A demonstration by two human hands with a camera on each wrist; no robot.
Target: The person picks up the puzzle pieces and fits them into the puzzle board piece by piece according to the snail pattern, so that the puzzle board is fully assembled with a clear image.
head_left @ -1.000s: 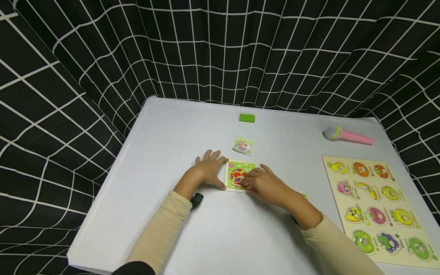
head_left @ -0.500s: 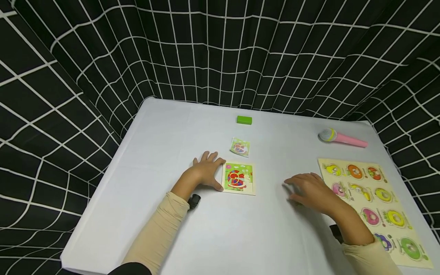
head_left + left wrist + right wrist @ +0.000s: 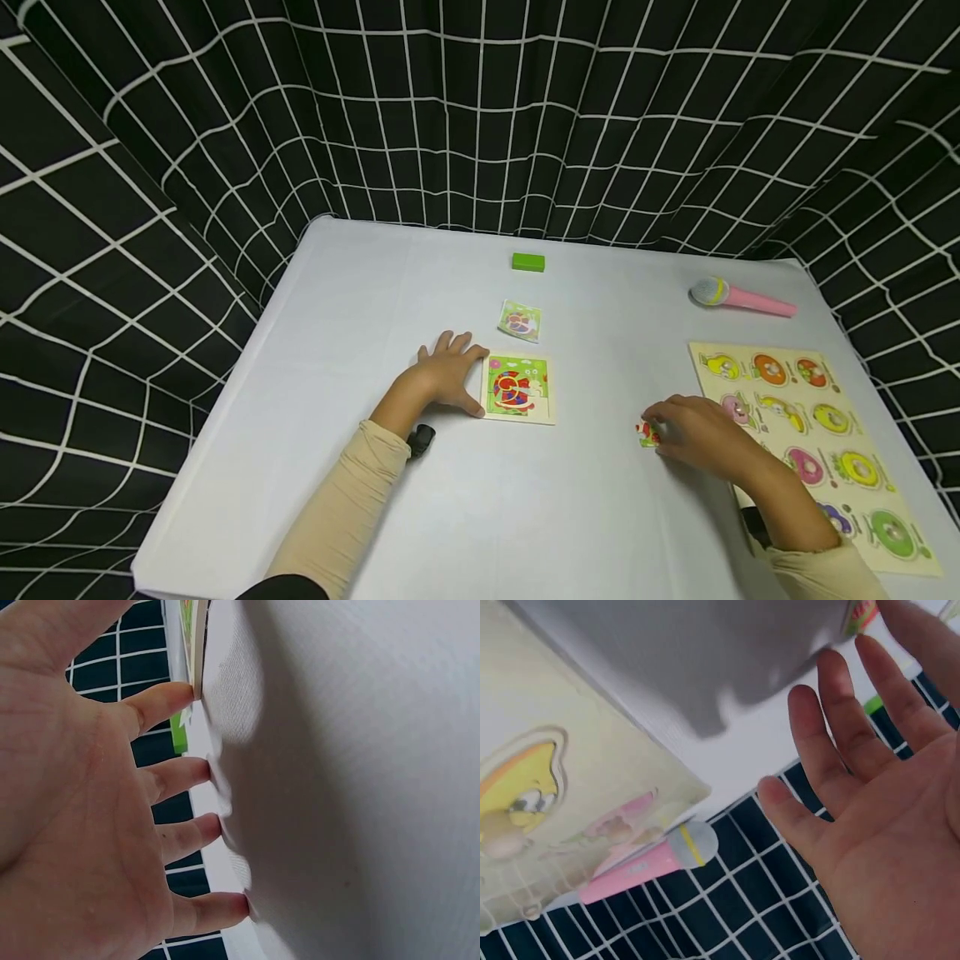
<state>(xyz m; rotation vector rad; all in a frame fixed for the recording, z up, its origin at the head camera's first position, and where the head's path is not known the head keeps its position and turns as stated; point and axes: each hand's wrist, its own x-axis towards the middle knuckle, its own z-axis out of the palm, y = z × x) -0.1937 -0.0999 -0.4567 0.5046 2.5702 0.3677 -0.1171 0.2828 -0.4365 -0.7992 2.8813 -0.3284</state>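
A small square jigsaw puzzle (image 3: 517, 388) with a red and blue snail-like picture on green lies mid-table in a pale wooden tray (image 3: 553, 408). Its lower right part shows bare wood. My left hand (image 3: 442, 379) is spread at the tray's left side, with the forefinger at the upper corner and the thumb at the lower one. In the left wrist view, the forefinger touches the tray's edge (image 3: 199, 656). Farther right, my right hand (image 3: 697, 437) pinches a red and green puzzle piece (image 3: 648, 432) between thumb and forefinger, low over the table; the fingers partly hide it.
Behind the tray lies a picture card (image 3: 520, 322), and beyond it a green block (image 3: 528, 262). A pink toy microphone (image 3: 750, 300) rests at the back right. A large fruit puzzle board (image 3: 821, 450) fills the right side, partly under my right forearm. Gridded black curtains (image 3: 450, 108) surround the table.
My right hand has left the puzzle, moved right, and taken hold of a loose piece there. The left hand has stayed at the tray. The camera view has shifted slightly.
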